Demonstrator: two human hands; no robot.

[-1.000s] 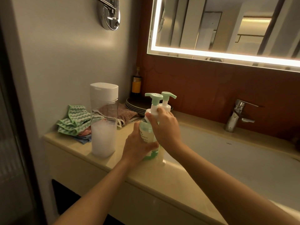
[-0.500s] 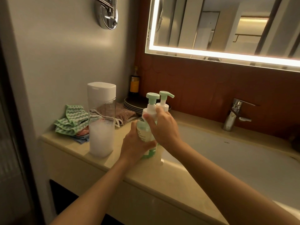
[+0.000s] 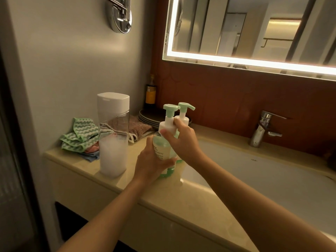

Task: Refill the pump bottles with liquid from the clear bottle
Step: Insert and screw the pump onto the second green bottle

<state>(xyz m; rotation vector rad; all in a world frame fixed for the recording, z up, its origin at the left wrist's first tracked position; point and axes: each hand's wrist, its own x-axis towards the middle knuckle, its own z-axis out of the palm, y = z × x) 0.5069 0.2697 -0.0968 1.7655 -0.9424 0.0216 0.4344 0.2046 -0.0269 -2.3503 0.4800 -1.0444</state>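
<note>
Head view: the left hand (image 3: 154, 163) wraps the body of the nearer pump bottle (image 3: 161, 151), which stands on the counter (image 3: 181, 199) beside the basin, and the right hand (image 3: 184, 142) pinches its white collar. Unscrewing the pump seems the step in hand. Next, the pump must lift out, then the capped clear bottle (image 3: 113, 142) at left needs opening.

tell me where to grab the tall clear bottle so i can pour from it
Wrap the clear bottle at mid-body near the liquid line, coming from the front right: it stands upright, straight-sided, and cloths crowd its left and back.
</note>
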